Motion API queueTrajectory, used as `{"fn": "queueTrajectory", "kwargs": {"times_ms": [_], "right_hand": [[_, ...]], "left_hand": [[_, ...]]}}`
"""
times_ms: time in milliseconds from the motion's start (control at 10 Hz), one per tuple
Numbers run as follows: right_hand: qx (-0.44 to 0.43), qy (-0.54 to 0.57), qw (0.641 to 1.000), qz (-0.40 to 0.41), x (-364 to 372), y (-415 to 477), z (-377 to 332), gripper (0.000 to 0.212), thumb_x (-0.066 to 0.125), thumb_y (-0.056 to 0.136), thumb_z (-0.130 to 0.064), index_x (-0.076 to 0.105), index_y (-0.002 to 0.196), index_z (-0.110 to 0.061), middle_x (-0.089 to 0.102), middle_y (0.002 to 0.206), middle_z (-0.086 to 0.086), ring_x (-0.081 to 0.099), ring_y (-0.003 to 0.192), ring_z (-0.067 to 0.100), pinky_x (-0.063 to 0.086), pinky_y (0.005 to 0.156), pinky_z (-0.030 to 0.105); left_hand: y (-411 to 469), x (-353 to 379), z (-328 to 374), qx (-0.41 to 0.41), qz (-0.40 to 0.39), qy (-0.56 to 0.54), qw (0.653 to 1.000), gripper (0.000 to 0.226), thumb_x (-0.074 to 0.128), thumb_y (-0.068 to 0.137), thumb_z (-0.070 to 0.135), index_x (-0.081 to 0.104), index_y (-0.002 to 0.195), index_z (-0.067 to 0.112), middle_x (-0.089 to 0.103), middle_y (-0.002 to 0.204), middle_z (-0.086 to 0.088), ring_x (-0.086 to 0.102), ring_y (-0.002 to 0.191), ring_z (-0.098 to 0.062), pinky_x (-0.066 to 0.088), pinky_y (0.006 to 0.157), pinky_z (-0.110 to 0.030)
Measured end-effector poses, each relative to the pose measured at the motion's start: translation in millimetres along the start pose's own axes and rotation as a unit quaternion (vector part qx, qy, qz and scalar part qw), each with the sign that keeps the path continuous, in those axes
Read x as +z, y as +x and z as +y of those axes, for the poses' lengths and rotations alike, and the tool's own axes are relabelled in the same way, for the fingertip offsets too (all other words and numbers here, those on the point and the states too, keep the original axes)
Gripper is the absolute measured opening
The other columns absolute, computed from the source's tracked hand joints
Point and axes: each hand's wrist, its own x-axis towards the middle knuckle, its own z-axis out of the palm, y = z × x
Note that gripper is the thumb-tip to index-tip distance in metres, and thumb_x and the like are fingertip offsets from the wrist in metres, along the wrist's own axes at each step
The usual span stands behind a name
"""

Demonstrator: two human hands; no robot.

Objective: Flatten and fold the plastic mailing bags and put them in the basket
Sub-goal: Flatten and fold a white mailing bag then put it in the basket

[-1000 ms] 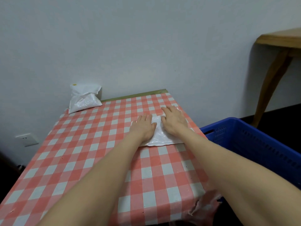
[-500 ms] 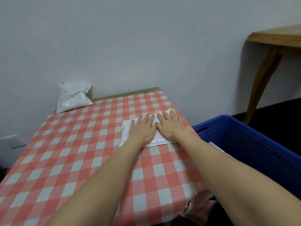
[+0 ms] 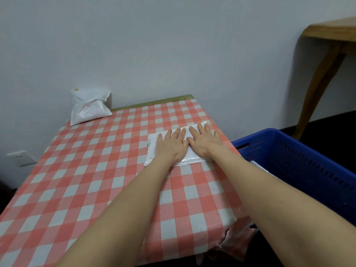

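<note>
**Both palms flat on the mailing bag, next to the basket**

The white mailing bag [image 3: 192, 161] lies flat on the checked table [image 3: 96, 170], close to the table edge that runs beside the blue basket [image 3: 289, 160]. It is still outside the basket. The left hand [image 3: 170, 146] and the right hand [image 3: 205, 143] press down on it side by side, thumbs almost touching. The fingers of both are straight and a little spread, pointing away from the person, and they curl round nothing.

A second ago the left hand covered the end of the bag farthest from the basket. Now a strip of plastic shows beyond that hand, and the fingers reach nearer to the bag's far edge. Compared with half a second ago, the hands have barely shifted.

Something white [image 3: 264, 168] shows inside the basket, against the wall nearest the table, though I cannot tell what it is. A filled white pouch [image 3: 89, 108] sits on the table corner farthest from the basket.
</note>
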Motion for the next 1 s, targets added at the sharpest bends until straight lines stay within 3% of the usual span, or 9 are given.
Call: {"fn": "queueTrajectory", "kwargs": {"times_ms": [700, 900, 1000], "right_hand": [[0.007, 0.013, 0.999, -0.033, -7, 2, 0, 0.058, 0.017, 0.101, -0.047, 0.003, 0.155, -0.030, -0.006, 0.162, 0.003, -0.012, 0.149, 0.024, -0.002, 0.119, 0.051], [-0.019, -0.030, 0.999, 0.033, -20, -2, -10, 0.059, 0.017, 0.101, -0.051, 0.003, 0.154, -0.032, -0.005, 0.162, 0.004, -0.009, 0.148, 0.030, -0.002, 0.119, 0.053], [-0.025, -0.043, 0.999, 0.003, -9, -4, -13, 0.061, 0.016, 0.099, -0.057, 0.001, 0.154, -0.033, -0.009, 0.162, 0.002, -0.014, 0.148, 0.029, -0.005, 0.119, 0.053]], "left_hand": [[5, -9, -7, 0.025, -0.048, -0.019, 0.998, 0.053, 0.013, 0.103, 0.037, 0.004, 0.153, 0.023, 0.000, 0.161, 0.000, 0.001, 0.148, -0.019, 0.002, 0.120, -0.044], [-5, -19, -31, -0.010, 0.059, -0.047, 0.997, 0.055, 0.019, 0.103, 0.038, 0.007, 0.153, 0.020, 0.007, 0.161, -0.003, 0.004, 0.148, -0.022, 0.005, 0.120, -0.046], [-11, -9, -39, -0.032, 0.011, -0.031, 0.999, 0.056, 0.016, 0.101, 0.043, 0.004, 0.153, 0.025, 0.000, 0.161, 0.000, -0.002, 0.148, -0.023, 0.003, 0.119, -0.048]]}}
